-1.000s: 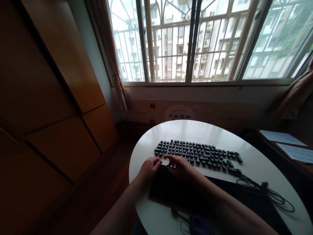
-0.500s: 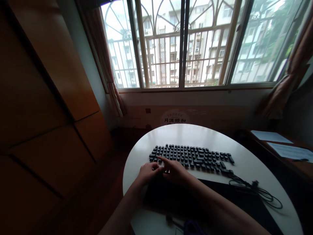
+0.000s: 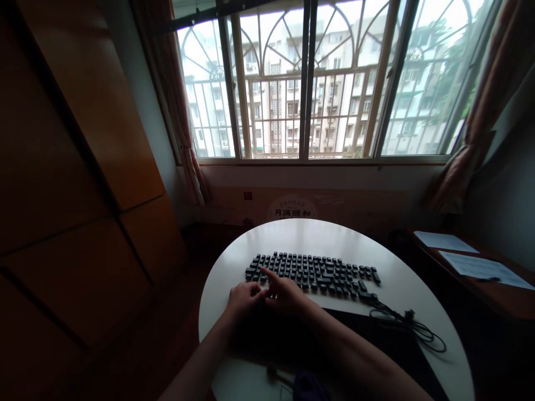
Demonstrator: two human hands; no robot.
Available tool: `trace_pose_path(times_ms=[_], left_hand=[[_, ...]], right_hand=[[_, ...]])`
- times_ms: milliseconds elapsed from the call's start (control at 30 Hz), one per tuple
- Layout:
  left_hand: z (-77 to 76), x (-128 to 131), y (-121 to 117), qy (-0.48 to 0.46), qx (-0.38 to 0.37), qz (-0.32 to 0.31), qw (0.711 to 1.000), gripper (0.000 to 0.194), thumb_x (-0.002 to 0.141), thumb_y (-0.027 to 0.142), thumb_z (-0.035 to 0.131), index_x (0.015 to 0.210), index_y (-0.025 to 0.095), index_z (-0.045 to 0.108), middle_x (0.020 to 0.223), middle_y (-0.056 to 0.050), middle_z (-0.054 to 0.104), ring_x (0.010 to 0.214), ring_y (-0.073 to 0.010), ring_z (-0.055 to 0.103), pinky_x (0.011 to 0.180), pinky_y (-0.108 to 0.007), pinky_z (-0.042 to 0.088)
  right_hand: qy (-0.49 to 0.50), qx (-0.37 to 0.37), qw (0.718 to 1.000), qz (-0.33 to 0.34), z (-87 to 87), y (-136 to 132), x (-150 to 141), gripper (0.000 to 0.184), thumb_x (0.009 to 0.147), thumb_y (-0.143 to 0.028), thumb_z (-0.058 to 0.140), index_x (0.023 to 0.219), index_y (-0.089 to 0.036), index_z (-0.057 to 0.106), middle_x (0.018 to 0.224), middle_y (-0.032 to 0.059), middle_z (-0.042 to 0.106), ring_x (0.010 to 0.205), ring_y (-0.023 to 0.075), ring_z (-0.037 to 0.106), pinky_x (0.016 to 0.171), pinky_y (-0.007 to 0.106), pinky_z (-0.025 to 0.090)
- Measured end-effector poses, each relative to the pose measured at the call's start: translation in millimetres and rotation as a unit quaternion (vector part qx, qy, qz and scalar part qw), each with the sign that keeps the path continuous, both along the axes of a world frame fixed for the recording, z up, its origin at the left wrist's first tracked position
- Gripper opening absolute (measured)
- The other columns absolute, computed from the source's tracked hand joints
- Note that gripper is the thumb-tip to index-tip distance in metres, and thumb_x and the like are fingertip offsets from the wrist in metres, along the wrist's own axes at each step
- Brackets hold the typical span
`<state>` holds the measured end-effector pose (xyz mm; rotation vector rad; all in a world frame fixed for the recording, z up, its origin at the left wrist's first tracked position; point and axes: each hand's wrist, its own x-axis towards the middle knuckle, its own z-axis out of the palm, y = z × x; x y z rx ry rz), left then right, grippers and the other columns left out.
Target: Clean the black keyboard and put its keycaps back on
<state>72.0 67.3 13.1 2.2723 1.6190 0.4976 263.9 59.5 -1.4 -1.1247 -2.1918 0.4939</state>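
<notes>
Bare white tabletop (image 3: 317,234) lies open beyond the loose black keycaps (image 3: 309,270), which block a low path from my hands toward the window side; the coiled cable (image 3: 413,326) obstructs the right, while the table's left edge offers free surface.

There are 2 hands (image 3: 288,298), 1 round table (image 3: 292,236), 2 paper sheets (image 3: 480,267), 2 curtains (image 3: 480,125) and 1 cable bundle (image 3: 406,319).

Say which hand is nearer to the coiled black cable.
Right. The right hand is off to the left of the cable; the left hand is farther left, beyond the right hand.
</notes>
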Motion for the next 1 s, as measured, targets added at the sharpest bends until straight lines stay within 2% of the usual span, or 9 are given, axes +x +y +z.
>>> trace_pose_path(times_ms=[467,767,1000], left_hand=[[-6.0,-1.8,3.5,0.012,0.025,0.000,1.000,0.042,0.086,0.059,0.047,0.083,0.024,0.071,0.093,-0.004,0.075,0.098,-0.0273,0.064,0.081,-0.034,0.042],[-8.3,-2.7,2.9,-0.005,0.033,-0.001,0.999,0.048,0.086,0.063,0.044,0.080,0.023,0.070,0.089,-0.003,0.074,0.094,-0.0266,0.065,0.080,-0.034,0.043],[-6.8,-2.6,2.4,-0.026,0.038,-0.010,0.999,0.048,0.085,0.063,0.045,0.078,0.023,0.070,0.088,-0.006,0.074,0.094,-0.0289,0.064,0.080,-0.035,0.043]], right_hand=[[-0.006,0.023,1.000,0.016,-2.1,6.6,0.4,0.093,0.074,-0.021,0.071,0.156,-0.032,0.028,0.093,-0.0035,0.077,0.077,0.0177,0.071,0.074,0.025,0.051],[-0.011,0.017,0.999,0.026,2.0,2.0,1.0,0.088,0.077,-0.022,0.070,0.155,-0.035,0.031,0.103,-0.0028,0.077,0.081,0.0174,0.072,0.078,0.026,0.052],[0.002,0.026,0.999,0.029,-2.4,4.4,1.0,0.086,0.077,-0.022,0.070,0.154,-0.035,0.033,0.100,-0.0029,0.076,0.082,0.0171,0.071,0.078,0.026,0.052]])
